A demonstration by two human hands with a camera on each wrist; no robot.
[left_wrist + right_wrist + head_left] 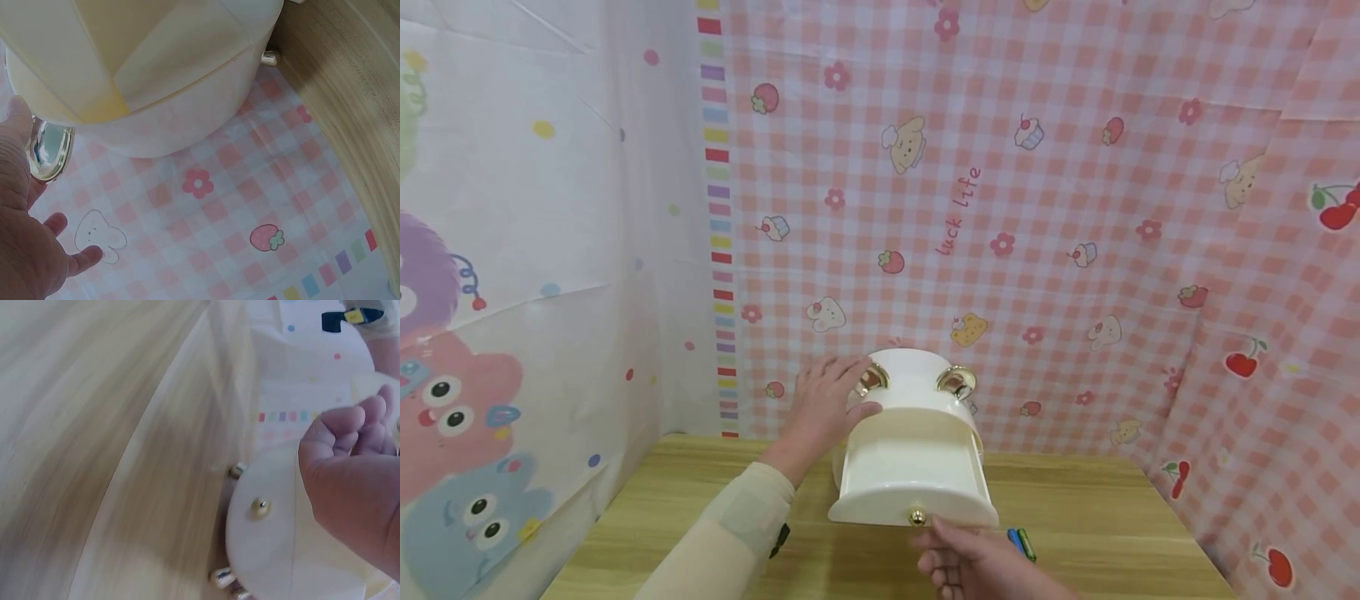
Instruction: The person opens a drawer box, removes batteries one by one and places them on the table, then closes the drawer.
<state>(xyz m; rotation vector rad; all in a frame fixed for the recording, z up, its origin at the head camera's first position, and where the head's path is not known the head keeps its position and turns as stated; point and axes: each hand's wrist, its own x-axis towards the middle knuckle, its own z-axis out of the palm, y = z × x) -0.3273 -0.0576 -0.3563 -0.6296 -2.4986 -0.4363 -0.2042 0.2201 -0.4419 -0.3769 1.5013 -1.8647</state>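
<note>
A cream box (913, 392), rounded on top with two gold bell-shaped cups (957, 382), stands on the table. Its upper drawer (913, 500) is pulled out, showing the pale inner floor. My left hand (827, 404) rests on the box's left shoulder; the thumb lies on the upper edge and the fingers are by the left gold cup (53, 150). My right hand (966, 562) is just beside the gold knob (917, 517), fingers loosely curled and holding nothing. In the right wrist view, a lower gold knob (261, 507) shows on the box front.
Blue and green small items (1021, 544) lie on the wooden table (1075, 508) to the right of the drawer. A dark object (780, 540) sits partly behind the left sleeve. A pink checked cloth (1037, 292) hangs close behind the box.
</note>
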